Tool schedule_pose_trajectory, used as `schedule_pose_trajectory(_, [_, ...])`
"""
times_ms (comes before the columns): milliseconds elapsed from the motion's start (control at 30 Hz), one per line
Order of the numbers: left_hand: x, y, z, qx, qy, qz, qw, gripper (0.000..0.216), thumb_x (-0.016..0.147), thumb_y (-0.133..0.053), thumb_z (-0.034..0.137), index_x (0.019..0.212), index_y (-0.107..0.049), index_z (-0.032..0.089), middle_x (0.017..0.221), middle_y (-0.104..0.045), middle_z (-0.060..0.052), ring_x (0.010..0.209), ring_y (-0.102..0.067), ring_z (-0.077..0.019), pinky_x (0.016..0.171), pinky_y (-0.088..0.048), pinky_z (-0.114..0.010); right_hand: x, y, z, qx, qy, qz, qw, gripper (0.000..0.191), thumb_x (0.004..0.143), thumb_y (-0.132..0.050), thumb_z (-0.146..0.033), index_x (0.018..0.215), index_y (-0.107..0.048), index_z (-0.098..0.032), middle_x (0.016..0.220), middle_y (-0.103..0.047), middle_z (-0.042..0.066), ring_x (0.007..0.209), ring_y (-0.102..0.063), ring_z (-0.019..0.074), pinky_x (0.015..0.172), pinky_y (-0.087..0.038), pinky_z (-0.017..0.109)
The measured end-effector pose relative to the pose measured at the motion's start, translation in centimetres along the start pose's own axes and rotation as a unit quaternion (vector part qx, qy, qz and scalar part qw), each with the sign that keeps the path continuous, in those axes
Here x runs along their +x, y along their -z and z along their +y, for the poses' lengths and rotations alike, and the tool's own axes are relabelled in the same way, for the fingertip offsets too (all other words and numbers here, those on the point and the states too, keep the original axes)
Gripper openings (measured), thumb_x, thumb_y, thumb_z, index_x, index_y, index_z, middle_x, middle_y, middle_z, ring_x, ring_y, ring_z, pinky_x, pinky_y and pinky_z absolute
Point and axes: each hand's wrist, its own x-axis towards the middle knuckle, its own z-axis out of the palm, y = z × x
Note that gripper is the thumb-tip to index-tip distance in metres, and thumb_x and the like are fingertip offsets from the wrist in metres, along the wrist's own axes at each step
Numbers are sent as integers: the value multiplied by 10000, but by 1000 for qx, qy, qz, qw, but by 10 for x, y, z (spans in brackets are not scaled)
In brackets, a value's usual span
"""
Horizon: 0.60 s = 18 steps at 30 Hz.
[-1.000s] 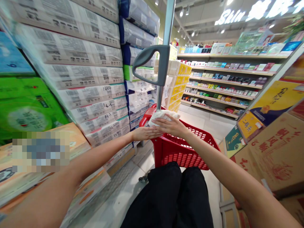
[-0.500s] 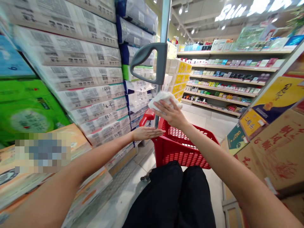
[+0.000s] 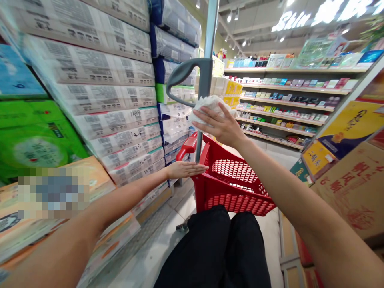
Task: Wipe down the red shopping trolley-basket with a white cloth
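My right hand (image 3: 220,126) presses a crumpled white cloth (image 3: 210,105) against the grey pole (image 3: 204,94) of a red shopping basket's pull handle, just under the grey grip loop (image 3: 184,74). Its fingers are wrapped over the cloth. My left hand (image 3: 184,169) lies flat and open, fingers stretched toward the lower pole beside the red basket (image 3: 237,184), holding nothing. The basket stands on the floor in front of my black-trousered legs (image 3: 219,248).
Stacked tissue packs (image 3: 99,100) fill the left side, with green and orange packs (image 3: 36,136) lower left. Cardboard boxes (image 3: 351,180) crowd the right. Shelves of small goods (image 3: 285,108) run across the back. A tiled aisle floor (image 3: 168,224) lies below.
My right hand has slid the cloth up the pole, from the basket's rim to just under the grip loop. My left hand has stayed flat in place.
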Motion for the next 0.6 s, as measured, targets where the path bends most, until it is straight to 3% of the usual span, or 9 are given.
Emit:
schedule_pose_trajectory(167, [-2,-4,3,14,-3,-18,1000,637,914,-292,27,1506,-273,261,1608,-112,97,1460,-41,-33,1207,-178,-182,-22,-29,-35,14,-47,3,999,756,926,-412,-75,1532,-75,-377,1583,-274,-36,1472,-226,185,1233,-71,536])
schedule_pose_trajectory(267, [-3,-9,5,14,1,11,1000,588,925,-327,64,1484,-330,246,1604,-170,72,1466,-85,-44,1200,-210,-195,-52,-57,-62,29,-3,-19,999,678,940,-423,-123,1529,-165,-338,1557,-337,-14,1449,-291,159,1237,-123,488])
schedule_pose_trajectory(367, [-4,-13,7,8,8,47,999,555,922,-365,80,1454,-391,233,1594,-222,49,1466,-144,-56,1190,-239,-198,-70,-69,-71,35,58,-40,997,640,935,-458,-156,1511,-238,-323,1541,-370,-14,1425,-342,143,1229,-192,449])
schedule_pose_trajectory(467, [-3,-13,7,20,10,63,998,563,921,-365,69,1465,-370,215,1603,-187,37,1469,-134,-65,1187,-254,-209,-62,-53,-53,28,98,-67,993,672,926,-473,-141,1504,-218,-370,1560,-329,-59,1430,-323,116,1228,-194,426])
schedule_pose_trajectory(600, [-2,-8,3,42,4,68,997,594,906,-362,35,1471,-358,216,1612,-144,38,1469,-123,-67,1189,-238,-195,-26,-14,-14,-2,39,-41,998,691,947,-407,-90,1510,-150,-395,1586,-255,-59,1459,-258,146,1228,-84,510])
